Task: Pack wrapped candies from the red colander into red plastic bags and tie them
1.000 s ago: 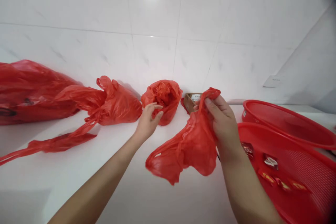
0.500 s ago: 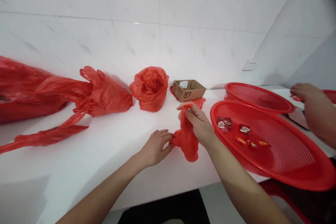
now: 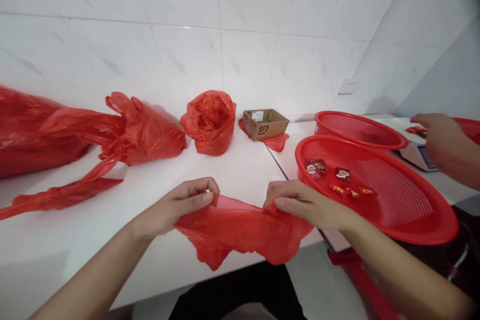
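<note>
A thin red plastic bag (image 3: 240, 225) is stretched between my two hands above the table's front edge. My left hand (image 3: 180, 205) pinches its upper left edge between thumb and fingers. At the upper right, my right hand (image 3: 296, 202) is closed on the gathered plastic. The bag's lower part hangs loose and crumpled. Just right of my right hand stands a large red mesh basket (image 3: 405, 210) with several wrapped candies (image 3: 343, 174) in it.
Along the wall stand a bunched red bag (image 3: 212, 125), a knotted red bag (image 3: 150, 132) and a small cardboard box (image 3: 265, 124) on flat red plastic. Behind the large basket is another red basket (image 3: 360, 127). At right, another person's hand (image 3: 446, 140) is near a scale (image 3: 416, 156).
The bag was bunched, hanging from my right hand; now it is spread sideways between both hands. My left hand moved left and gripped its edge. My right hand came lower and nearer.
</note>
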`<state>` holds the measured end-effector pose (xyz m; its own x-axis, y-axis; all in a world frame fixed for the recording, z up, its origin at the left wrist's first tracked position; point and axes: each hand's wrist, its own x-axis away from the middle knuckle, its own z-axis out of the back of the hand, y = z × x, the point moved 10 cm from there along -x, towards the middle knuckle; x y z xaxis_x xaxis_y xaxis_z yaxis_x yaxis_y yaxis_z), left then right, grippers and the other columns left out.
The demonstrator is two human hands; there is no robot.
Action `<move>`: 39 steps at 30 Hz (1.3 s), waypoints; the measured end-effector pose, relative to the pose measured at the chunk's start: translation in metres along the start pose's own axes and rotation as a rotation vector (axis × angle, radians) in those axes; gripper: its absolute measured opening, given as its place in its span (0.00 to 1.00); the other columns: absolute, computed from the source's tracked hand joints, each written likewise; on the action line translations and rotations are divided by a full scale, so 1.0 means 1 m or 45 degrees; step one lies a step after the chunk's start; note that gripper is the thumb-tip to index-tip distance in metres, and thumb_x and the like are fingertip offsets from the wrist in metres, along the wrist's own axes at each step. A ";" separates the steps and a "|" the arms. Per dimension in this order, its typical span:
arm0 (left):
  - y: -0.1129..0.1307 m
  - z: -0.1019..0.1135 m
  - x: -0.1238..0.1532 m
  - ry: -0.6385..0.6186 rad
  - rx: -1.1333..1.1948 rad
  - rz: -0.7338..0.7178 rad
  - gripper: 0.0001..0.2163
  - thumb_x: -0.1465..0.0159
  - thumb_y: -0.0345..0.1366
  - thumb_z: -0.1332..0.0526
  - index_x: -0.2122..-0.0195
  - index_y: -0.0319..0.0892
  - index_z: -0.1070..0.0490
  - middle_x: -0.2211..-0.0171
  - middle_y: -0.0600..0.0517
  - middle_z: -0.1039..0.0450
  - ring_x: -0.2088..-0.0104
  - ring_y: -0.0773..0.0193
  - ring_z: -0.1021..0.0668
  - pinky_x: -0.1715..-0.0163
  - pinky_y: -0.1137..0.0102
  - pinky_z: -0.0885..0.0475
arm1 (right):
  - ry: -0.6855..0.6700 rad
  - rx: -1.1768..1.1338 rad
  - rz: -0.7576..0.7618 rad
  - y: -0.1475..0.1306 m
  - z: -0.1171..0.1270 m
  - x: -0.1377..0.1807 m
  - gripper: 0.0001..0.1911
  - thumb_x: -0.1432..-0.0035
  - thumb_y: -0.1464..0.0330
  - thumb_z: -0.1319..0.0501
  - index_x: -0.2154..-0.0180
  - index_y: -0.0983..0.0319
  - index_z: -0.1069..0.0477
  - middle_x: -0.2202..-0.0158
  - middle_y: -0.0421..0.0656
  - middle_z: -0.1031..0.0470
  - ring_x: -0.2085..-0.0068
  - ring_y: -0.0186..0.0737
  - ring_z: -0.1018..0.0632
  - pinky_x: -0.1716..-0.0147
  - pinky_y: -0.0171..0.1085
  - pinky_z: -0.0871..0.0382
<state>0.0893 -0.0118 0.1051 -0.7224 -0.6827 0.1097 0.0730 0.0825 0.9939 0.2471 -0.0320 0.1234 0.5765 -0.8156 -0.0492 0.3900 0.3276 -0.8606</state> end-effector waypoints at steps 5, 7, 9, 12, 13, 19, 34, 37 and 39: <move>-0.009 -0.023 0.005 -0.330 -0.866 0.216 0.17 0.34 0.49 0.46 0.73 0.41 0.32 0.78 0.56 0.41 0.78 0.69 0.41 0.79 0.73 0.46 | -0.134 0.342 -0.242 0.015 -0.016 0.002 0.28 0.32 0.56 0.54 0.77 0.63 0.30 0.78 0.40 0.33 0.75 0.32 0.33 0.72 0.34 0.40; -0.011 -0.034 0.006 -0.452 -1.048 0.210 0.20 0.35 0.49 0.46 0.79 0.40 0.39 0.81 0.57 0.45 0.80 0.70 0.43 0.80 0.72 0.48 | -0.193 0.522 -0.245 0.015 -0.021 0.001 0.28 0.33 0.57 0.52 0.82 0.63 0.35 0.83 0.37 0.41 0.79 0.29 0.40 0.77 0.33 0.47; -0.009 -0.040 0.006 -0.488 -1.151 0.168 0.20 0.35 0.46 0.45 0.81 0.40 0.41 0.80 0.56 0.41 0.80 0.70 0.40 0.80 0.72 0.46 | -0.303 0.653 -0.184 0.009 -0.031 0.002 0.24 0.36 0.59 0.47 0.82 0.63 0.35 0.84 0.35 0.43 0.80 0.29 0.43 0.78 0.33 0.49; -0.003 -0.049 0.011 -0.507 -1.202 0.097 0.17 0.35 0.41 0.46 0.81 0.41 0.35 0.76 0.53 0.31 0.79 0.68 0.34 0.75 0.72 0.38 | -0.426 0.866 -0.088 0.002 -0.044 0.008 0.10 0.41 0.64 0.41 0.73 0.59 0.25 0.81 0.36 0.33 0.77 0.31 0.34 0.75 0.33 0.46; -0.001 -0.052 0.014 -0.515 -1.203 0.071 0.16 0.35 0.40 0.45 0.80 0.41 0.33 0.76 0.53 0.29 0.79 0.68 0.32 0.70 0.71 0.35 | -0.441 0.965 -0.070 0.001 -0.046 0.009 0.07 0.42 0.65 0.40 0.69 0.57 0.23 0.79 0.37 0.30 0.75 0.33 0.31 0.74 0.34 0.45; 0.001 -0.046 0.020 -0.198 -1.512 -0.135 0.09 0.35 0.41 0.43 0.64 0.50 0.22 0.63 0.52 0.22 0.69 0.60 0.21 0.38 0.47 0.56 | -0.263 1.557 -0.248 0.006 -0.033 0.003 0.36 0.50 0.59 0.35 0.39 0.51 0.39 0.61 0.46 0.24 0.71 0.45 0.24 0.75 0.36 0.43; -0.006 0.001 -0.005 0.337 -2.208 0.004 0.22 0.44 0.58 0.39 0.79 0.44 0.21 0.41 0.44 0.33 0.54 0.41 0.25 0.42 0.39 0.52 | -0.111 1.043 -0.266 0.026 0.012 -0.019 0.35 0.50 0.60 0.34 0.40 0.49 0.36 0.49 0.45 0.26 0.59 0.48 0.22 0.61 0.42 0.31; 0.000 0.012 -0.003 0.360 -2.061 -0.055 0.23 0.39 0.58 0.46 0.68 0.48 0.19 0.44 0.43 0.31 0.54 0.43 0.25 0.45 0.39 0.45 | 0.293 0.882 -0.183 0.021 0.069 0.010 0.22 0.41 0.54 0.42 0.46 0.52 0.30 0.48 0.43 0.28 0.51 0.46 0.26 0.54 0.42 0.33; 0.012 0.019 -0.002 0.447 -2.017 -0.149 0.21 0.37 0.56 0.48 0.64 0.51 0.19 0.51 0.44 0.28 0.57 0.47 0.24 0.48 0.41 0.41 | 0.482 1.000 -0.448 0.041 0.105 0.040 0.25 0.43 0.51 0.41 0.49 0.56 0.29 0.52 0.47 0.26 0.54 0.49 0.24 0.57 0.44 0.32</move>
<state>0.0784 0.0043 0.1162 -0.6070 -0.7725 -0.1868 0.7879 -0.6157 -0.0139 0.3619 -0.0014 0.1393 0.1152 -0.9846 -0.1318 0.9499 0.1480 -0.2753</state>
